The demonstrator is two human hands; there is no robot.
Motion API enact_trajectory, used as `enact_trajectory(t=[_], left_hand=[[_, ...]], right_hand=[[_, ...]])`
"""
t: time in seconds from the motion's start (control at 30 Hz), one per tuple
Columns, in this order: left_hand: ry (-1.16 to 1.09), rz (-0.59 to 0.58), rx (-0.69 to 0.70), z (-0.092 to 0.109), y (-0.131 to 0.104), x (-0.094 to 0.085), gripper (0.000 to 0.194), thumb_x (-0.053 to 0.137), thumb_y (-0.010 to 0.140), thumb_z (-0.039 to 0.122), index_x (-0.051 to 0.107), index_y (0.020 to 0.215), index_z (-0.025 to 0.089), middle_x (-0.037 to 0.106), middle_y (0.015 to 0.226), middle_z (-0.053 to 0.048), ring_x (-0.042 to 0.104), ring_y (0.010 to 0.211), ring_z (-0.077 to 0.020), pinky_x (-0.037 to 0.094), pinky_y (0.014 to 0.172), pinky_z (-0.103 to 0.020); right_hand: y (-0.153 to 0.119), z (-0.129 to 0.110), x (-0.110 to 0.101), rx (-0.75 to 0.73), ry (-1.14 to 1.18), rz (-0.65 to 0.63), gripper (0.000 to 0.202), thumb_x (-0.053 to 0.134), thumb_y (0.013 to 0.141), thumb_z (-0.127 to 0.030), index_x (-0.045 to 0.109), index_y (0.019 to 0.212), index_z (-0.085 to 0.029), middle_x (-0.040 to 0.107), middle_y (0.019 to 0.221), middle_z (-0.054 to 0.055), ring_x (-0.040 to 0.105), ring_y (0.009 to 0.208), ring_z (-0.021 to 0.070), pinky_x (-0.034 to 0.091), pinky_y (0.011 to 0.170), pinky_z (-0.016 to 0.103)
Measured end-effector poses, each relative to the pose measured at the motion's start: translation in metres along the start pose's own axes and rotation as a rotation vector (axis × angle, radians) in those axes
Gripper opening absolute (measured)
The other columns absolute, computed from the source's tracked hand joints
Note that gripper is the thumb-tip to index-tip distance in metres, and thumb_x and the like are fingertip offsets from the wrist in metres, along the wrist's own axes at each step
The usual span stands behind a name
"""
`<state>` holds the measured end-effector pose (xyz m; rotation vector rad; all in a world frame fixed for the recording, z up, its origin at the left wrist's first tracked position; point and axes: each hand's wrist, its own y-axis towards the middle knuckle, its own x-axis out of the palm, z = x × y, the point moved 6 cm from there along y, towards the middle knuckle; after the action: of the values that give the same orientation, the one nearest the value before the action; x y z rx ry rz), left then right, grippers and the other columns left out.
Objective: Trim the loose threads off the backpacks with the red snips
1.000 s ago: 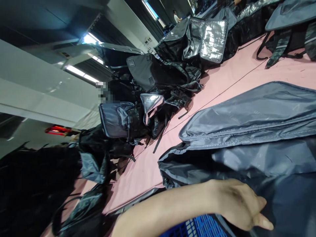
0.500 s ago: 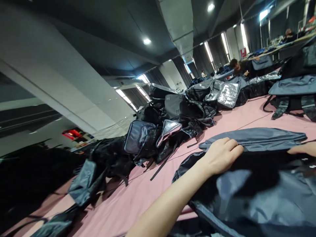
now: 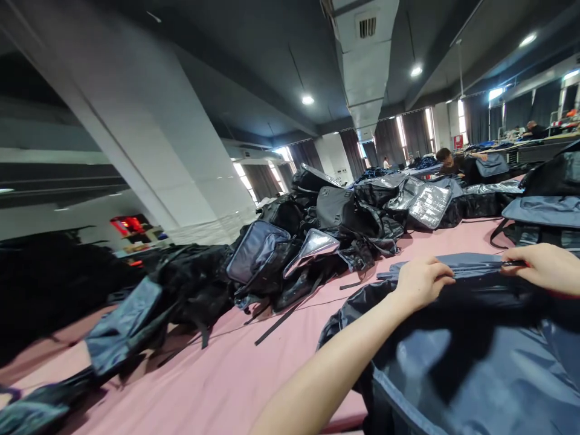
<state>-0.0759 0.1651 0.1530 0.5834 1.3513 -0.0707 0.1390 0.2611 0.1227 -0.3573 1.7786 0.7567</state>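
A backpack [image 3: 493, 368] with a shiny blue-grey lining lies spread before me on the pink table cover, its black-edged mouth facing me. My left hand [image 3: 423, 281] is closed on the blue-grey fabric at the far rim, thumb and fingers pinched together. To its right, my right hand [image 3: 546, 269] is closed at the same rim. A small dark tool [image 3: 514, 263] pokes out between its thumb and fingers, and a bit of red shows under the palm; its exact kind is hidden. Blue-grey cloth [image 3: 475, 263] stretches between both hands.
Black backpacks [image 3: 338, 208], some with silver linings [image 3: 430, 205], are piled across the pink-covered table [image 3: 217, 374]. Another backpack [image 3: 544, 208] lies at far right. A co-worker [image 3: 448, 160] handles grey fabric farther back. A white pillar [image 3: 181, 133] stands at left.
My right hand has come further into view, moving left and up along the rim with the small dark tool. The left hand still grips the fabric. The camera view has tilted and shifted.
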Motion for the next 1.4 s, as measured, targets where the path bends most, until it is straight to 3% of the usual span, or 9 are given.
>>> enact_trajectory(t=[0.13,0.2,0.27,0.33,0.43,0.5,0.67,1.17,1.4], left_hand=[[-0.138,-0.129,-0.254,-0.009,0.010,0.008,0.021,0.059,0.091,0.033,0.075,0.096,0.020,0.074,0.096,-0.003,0.066,0.091,-0.0206,0.051,0.081,-0.031],[-0.243,-0.229,-0.350,-0.015,0.014,0.012,0.021,0.061,0.087,0.034,0.076,0.093,0.019,0.072,0.086,-0.001,0.065,0.084,-0.0189,0.049,0.076,-0.028],[-0.305,-0.272,-0.383,-0.021,0.018,0.014,0.021,0.063,0.084,0.034,0.076,0.091,0.018,0.070,0.079,0.000,0.063,0.079,-0.0169,0.047,0.072,-0.026],[-0.330,-0.274,-0.378,-0.025,0.020,0.014,0.022,0.064,0.083,0.036,0.076,0.089,0.019,0.067,0.074,0.002,0.060,0.075,-0.0152,0.045,0.069,-0.025],[-0.360,-0.276,-0.372,-0.027,0.019,0.016,0.022,0.065,0.081,0.038,0.076,0.087,0.019,0.062,0.069,0.003,0.056,0.070,-0.0138,0.043,0.067,-0.024],[-0.388,-0.275,-0.367,-0.027,0.018,0.017,0.021,0.066,0.081,0.037,0.075,0.084,0.019,0.060,0.066,0.004,0.054,0.068,-0.0132,0.041,0.067,-0.024],[-0.422,-0.266,-0.355,-0.027,0.016,0.018,0.021,0.066,0.081,0.038,0.074,0.082,0.018,0.057,0.064,0.004,0.052,0.067,-0.0130,0.039,0.065,-0.024],[-0.419,-0.286,-0.302,-0.023,0.014,0.014,0.022,0.064,0.083,0.036,0.074,0.084,0.017,0.062,0.069,0.003,0.054,0.069,-0.0132,0.038,0.063,-0.023],[-0.414,-0.281,-0.296,-0.022,0.013,0.014,0.022,0.062,0.082,0.036,0.075,0.085,0.018,0.063,0.071,0.003,0.054,0.071,-0.0136,0.040,0.066,-0.023]], right_hand=[[0.020,0.000,0.004,-0.032,0.101,-0.245,0.038,0.044,0.079,-0.052,0.062,0.064,-0.022,0.064,0.068,0.002,0.063,0.067,0.0209,0.044,0.061,0.027],[0.021,0.000,0.003,-0.015,0.109,-0.266,0.043,0.046,0.075,-0.060,0.062,0.066,-0.021,0.064,0.069,0.004,0.063,0.068,0.0233,0.045,0.062,0.029],[0.015,0.000,0.000,0.041,0.090,-0.199,0.051,0.044,0.078,-0.067,0.064,0.084,-0.020,0.067,0.077,0.006,0.064,0.071,0.0261,0.047,0.065,0.034],[0.007,-0.004,-0.008,0.033,0.076,-0.019,0.054,0.037,0.086,-0.066,0.061,0.104,-0.021,0.069,0.089,0.008,0.065,0.077,0.0280,0.048,0.071,0.039],[-0.007,-0.027,-0.023,-0.242,0.061,0.295,0.041,0.039,0.095,-0.055,0.061,0.108,-0.023,0.068,0.100,0.008,0.066,0.086,0.0271,0.051,0.076,0.040],[-0.013,-0.045,-0.027,-0.476,0.041,0.377,0.030,0.043,0.097,-0.043,0.063,0.104,-0.022,0.067,0.100,0.008,0.065,0.087,0.0239,0.052,0.074,0.035],[-0.011,-0.065,-0.026,-0.691,-0.019,0.376,0.019,0.046,0.098,-0.025,0.064,0.103,-0.019,0.065,0.096,0.009,0.064,0.081,0.0190,0.051,0.067,0.029],[-0.001,-0.067,-0.020,-0.710,0.027,0.192,0.022,0.043,0.100,-0.025,0.062,0.104,-0.015,0.062,0.096,0.011,0.061,0.083,0.0198,0.050,0.071,0.032],[0.000,-0.075,-0.020,-0.771,-0.061,0.264,0.019,0.042,0.099,-0.019,0.060,0.096,-0.016,0.061,0.091,0.008,0.056,0.077,0.0187,0.044,0.068,0.031]])
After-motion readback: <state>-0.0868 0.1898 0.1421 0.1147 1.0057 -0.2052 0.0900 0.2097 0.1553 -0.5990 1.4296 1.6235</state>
